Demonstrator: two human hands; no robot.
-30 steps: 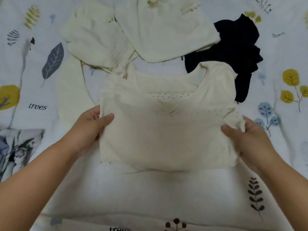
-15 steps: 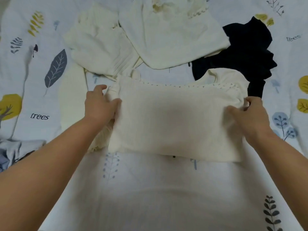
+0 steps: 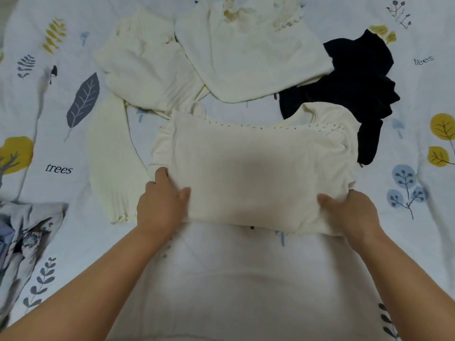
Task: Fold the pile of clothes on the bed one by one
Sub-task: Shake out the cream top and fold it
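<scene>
— Clothes first: where does the folded cream knit top with the dotted neckline (image 3: 258,168) lie?
— Flat on the white bedsheet printed with leaves and the word "trees" (image 3: 59,153), in the middle of the view, folded into a rough rectangle with its neckline on the far side.
— And the hands?
— The left hand (image 3: 160,205) is closed on the near left corner of that top, thumb over the cloth and fingers tucked at its edge. The right hand (image 3: 349,212) pinches the near right corner the same way, thumb on top, cloth bunched at its fingers.
— What lies beyond it?
— A cream ribbed knit garment (image 3: 145,70) at the far left, with a long cream sleeve (image 3: 110,163) trailing toward the near side beside the left hand. A wide cream garment with a small beaded trim (image 3: 251,55) spreads at the far middle. A crumpled black garment (image 3: 357,82) sits at the far right, touching the top's right shoulder.
— Anything else?
— A grey and blue patterned cloth (image 3: 22,242) at the left edge
</scene>
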